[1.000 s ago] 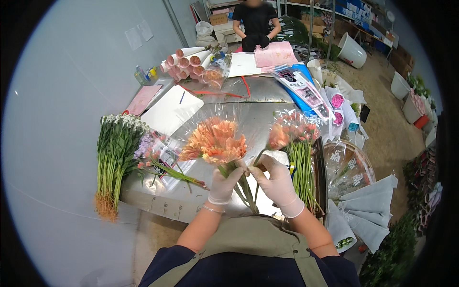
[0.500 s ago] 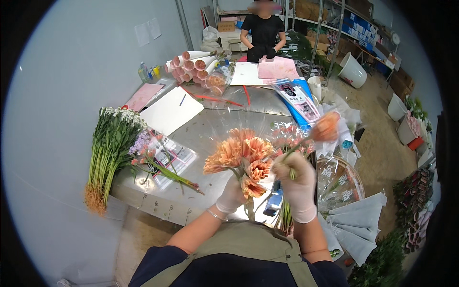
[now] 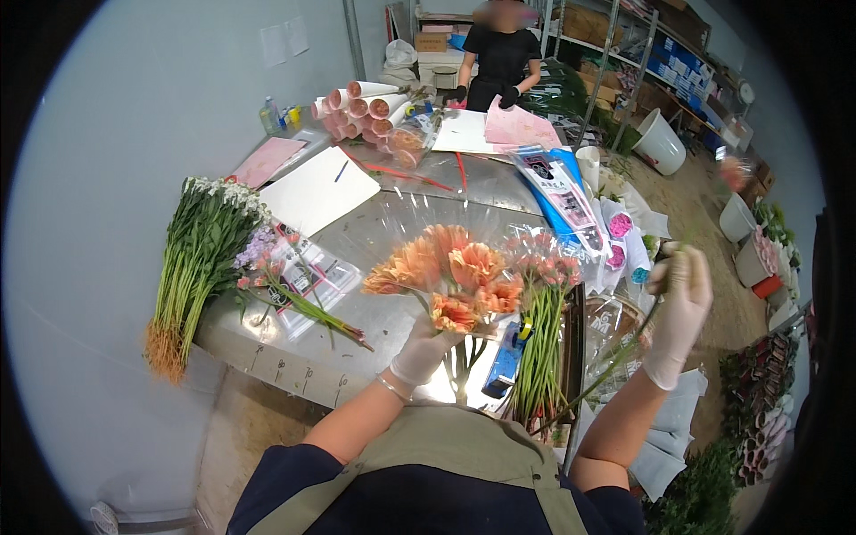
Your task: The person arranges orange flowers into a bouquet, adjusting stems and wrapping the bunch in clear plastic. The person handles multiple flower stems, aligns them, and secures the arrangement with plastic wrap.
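My left hand (image 3: 419,357), gloved, is closed around the stems of a bouquet of peach-orange flowers (image 3: 419,259) in clear wrap. My gloved right hand (image 3: 679,303) is raised at the right, closed on a long green flower stem (image 3: 624,357); its pinkish head (image 3: 731,169) is blurred. Below and right of the bouquet are a blue tape dispenser (image 3: 502,361) and long-stemmed pink flowers (image 3: 551,357) in wrap. At the left lie white flowers with long stems (image 3: 178,294), purple flowers (image 3: 256,248) and loose pink stems on printed plastic sleeves (image 3: 330,276).
A steel table (image 3: 294,361) holds white paper (image 3: 316,187), pink paper, wrapped cones (image 3: 374,111), red ribbon and sleeves on blue packaging (image 3: 557,201). A co-worker (image 3: 499,62) in black stands across it. Buckets (image 3: 662,143) and foliage line the right floor; a wall is at left.
My right hand has moved from beside the bouquet outward to the right, lifting a stem away from it. The bouquet has tilted, showing more blooms. The co-worker's hands have moved apart.
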A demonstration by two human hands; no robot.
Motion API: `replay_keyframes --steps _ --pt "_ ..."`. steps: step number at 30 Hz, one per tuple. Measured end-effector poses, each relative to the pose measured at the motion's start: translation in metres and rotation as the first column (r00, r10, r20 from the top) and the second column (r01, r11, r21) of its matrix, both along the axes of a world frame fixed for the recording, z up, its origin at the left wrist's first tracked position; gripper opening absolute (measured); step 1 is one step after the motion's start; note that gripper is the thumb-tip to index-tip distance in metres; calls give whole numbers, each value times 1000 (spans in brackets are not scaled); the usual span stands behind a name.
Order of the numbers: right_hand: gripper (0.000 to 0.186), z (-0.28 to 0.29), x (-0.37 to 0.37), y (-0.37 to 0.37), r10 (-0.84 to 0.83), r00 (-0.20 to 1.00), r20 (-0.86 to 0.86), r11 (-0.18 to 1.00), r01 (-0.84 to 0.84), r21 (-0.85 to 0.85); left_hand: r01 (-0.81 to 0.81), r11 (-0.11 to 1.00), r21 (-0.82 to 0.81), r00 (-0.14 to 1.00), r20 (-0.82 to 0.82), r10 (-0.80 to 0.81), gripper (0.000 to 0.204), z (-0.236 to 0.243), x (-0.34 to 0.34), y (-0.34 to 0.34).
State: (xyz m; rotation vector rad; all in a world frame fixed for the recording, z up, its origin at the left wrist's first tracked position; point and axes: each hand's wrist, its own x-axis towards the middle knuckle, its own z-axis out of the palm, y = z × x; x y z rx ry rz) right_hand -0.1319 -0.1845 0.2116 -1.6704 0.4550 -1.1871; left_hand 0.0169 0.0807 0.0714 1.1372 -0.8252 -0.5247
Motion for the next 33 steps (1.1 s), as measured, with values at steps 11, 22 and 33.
replay_keyframes --steps 11,22,33 --pt "66 -125 30 12 445 519 -730 747 -664 -17 106 992 -75 924 -360 -126 45 -29 6 1" --pt "27 -92 35 104 319 694 -645 877 -474 -76 -15 1000 -7 977 -212 13 36 -14 -7 -14" --pt "17 -110 38 106 376 815 -440 917 -395 52 -155 988 17 968 -198 155 36 16 -2 -9"
